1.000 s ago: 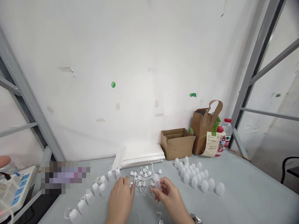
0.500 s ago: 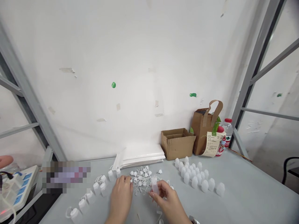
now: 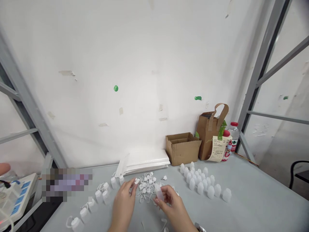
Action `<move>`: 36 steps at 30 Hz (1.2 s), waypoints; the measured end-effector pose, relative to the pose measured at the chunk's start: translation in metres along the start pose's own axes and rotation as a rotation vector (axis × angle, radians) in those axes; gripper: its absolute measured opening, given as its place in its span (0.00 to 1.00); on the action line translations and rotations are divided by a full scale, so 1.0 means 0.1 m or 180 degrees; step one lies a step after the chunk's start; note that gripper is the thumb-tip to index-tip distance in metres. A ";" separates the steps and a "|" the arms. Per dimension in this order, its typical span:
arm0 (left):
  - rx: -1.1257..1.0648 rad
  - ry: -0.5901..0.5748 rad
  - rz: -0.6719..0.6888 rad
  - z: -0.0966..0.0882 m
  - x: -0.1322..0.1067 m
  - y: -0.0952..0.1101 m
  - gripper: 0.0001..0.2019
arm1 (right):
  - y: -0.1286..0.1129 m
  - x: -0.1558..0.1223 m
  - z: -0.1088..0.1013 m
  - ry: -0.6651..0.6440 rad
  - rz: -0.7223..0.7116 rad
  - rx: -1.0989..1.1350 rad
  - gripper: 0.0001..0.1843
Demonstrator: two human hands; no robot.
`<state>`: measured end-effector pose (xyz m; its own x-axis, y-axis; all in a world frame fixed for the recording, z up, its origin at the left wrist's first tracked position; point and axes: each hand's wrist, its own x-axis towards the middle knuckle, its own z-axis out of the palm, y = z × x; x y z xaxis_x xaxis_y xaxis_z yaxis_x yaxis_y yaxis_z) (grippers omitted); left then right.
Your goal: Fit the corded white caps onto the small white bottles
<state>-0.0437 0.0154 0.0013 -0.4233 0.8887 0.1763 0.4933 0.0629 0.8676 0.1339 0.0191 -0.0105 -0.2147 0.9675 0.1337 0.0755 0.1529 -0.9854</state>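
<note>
My right hand (image 3: 172, 204) grips a small translucent plastic bottle (image 3: 159, 192) between thumb and fingers, tilted slightly with its top up. Just left of it, my left hand (image 3: 124, 201) pinches a small white cap (image 3: 136, 181) at its fingertips. Between the hands lies a loose pile of white caps with looped cords (image 3: 146, 185). A line of bottles with caps and cords (image 3: 85, 213) stands to the left of my left hand. Uncapped translucent bottles (image 3: 200, 188) stand grouped on the right.
A stack of white sheets or bags (image 3: 145, 162) lies against the wall. An open cardboard box (image 3: 183, 153), a brown paper bag (image 3: 204, 138) and a red-capped water bottle (image 3: 233, 133) stand behind the bottles. A power strip (image 3: 20, 196) sits at far left.
My left hand has lifted slightly from the pile, with a white cap now between its fingertips. The bottle in my right hand leans a little more to the left.
</note>
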 end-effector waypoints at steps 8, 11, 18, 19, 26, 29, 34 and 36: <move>-0.2370 -0.0777 -0.1024 0.07 -0.01 0.09 0.15 | -0.04 -0.01 0.00 -0.0215 -0.0011 -0.0002 0.11; -0.3060 -0.1109 -0.1368 0.06 -0.06 0.14 0.14 | 0.00 -0.01 0.01 -0.0217 -0.0170 0.0066 0.17; -0.3447 -0.1153 -0.1773 0.08 -0.14 0.20 0.07 | 0.03 0.03 0.03 -0.0802 0.0162 0.0714 0.27; -0.3508 -0.1134 -0.1813 0.09 -0.14 0.19 0.07 | 0.02 0.04 0.03 -0.0882 0.0248 0.0764 0.28; -0.3743 -0.1482 -0.1503 0.08 -0.13 0.18 0.12 | -0.02 0.02 0.03 -0.1177 0.0397 0.0868 0.30; -0.3524 -0.1579 -0.1375 0.08 -0.15 0.24 0.06 | 0.00 0.02 0.05 -0.1147 0.0401 0.0898 0.31; -0.3061 -0.1399 -0.1174 0.07 -0.15 0.27 0.09 | -0.01 0.01 0.06 -0.0997 0.0432 0.0801 0.31; -0.2946 -0.1259 -0.1228 0.07 -0.15 0.25 0.11 | -0.02 0.00 0.05 -0.0861 0.0401 0.0666 0.29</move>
<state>-0.0202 0.0068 0.0174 -0.0698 0.9766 -0.2032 -0.4576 0.1497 0.8765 0.1285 0.0181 -0.0090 -0.4683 0.8836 0.0047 -0.0773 -0.0357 -0.9964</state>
